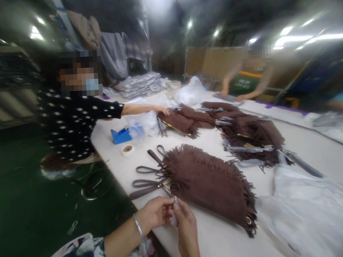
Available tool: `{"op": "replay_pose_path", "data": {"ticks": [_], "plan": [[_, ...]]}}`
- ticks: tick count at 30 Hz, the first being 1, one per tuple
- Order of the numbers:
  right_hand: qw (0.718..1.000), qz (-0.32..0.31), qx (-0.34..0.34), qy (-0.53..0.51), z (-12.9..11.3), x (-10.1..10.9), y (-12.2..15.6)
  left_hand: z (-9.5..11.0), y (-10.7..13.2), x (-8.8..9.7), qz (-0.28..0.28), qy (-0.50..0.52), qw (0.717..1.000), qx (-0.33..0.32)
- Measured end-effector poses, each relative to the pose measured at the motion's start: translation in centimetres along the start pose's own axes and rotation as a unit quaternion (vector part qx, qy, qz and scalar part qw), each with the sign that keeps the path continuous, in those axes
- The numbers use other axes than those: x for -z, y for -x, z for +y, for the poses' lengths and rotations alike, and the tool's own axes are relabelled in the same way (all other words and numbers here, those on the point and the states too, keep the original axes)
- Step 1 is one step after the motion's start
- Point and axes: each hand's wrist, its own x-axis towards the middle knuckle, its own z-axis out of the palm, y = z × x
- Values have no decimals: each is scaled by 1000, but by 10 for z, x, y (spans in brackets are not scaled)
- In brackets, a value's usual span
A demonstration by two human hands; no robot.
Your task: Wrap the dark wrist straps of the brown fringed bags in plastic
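Note:
At the near edge of the table, my left hand [158, 211] and my right hand [186, 221] meet with fingers pinched. Between them is a small pale grey strip [174, 219]; its kind is too small to make out. Just beyond my fingers lies a stack of brown fringed bags [205, 180], flat on the white table. Several looped wrist straps [147, 182] stick out from the stack's left end, near gold-coloured metal fittings. Gold rings [249, 221] show at its lower right corner.
More brown bags [246, 134] lie farther back, some with grey wrapping. A co-worker's hand [165, 110] touches one. A blue tape dispenser [121, 135] and a tape roll [127, 150] sit left. Clear plastic bags [314, 213] cover the right side. Another person works at the far side.

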Motion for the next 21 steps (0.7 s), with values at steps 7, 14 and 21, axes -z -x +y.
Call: {"op": "replay_pose_path", "data": {"ticks": [7, 14, 21], "plan": [[993, -43, -64, -95, -10, -1, 4, 10, -2, 10, -104, -77, 990, -65], [985, -95, -108, -94, -10, 3, 2, 22, -8, 17, -171, -129, 974, -74], [992, -100, -63, -54, -7, 12, -6, 29, -4, 11, -207, -161, 961, -92]]}}
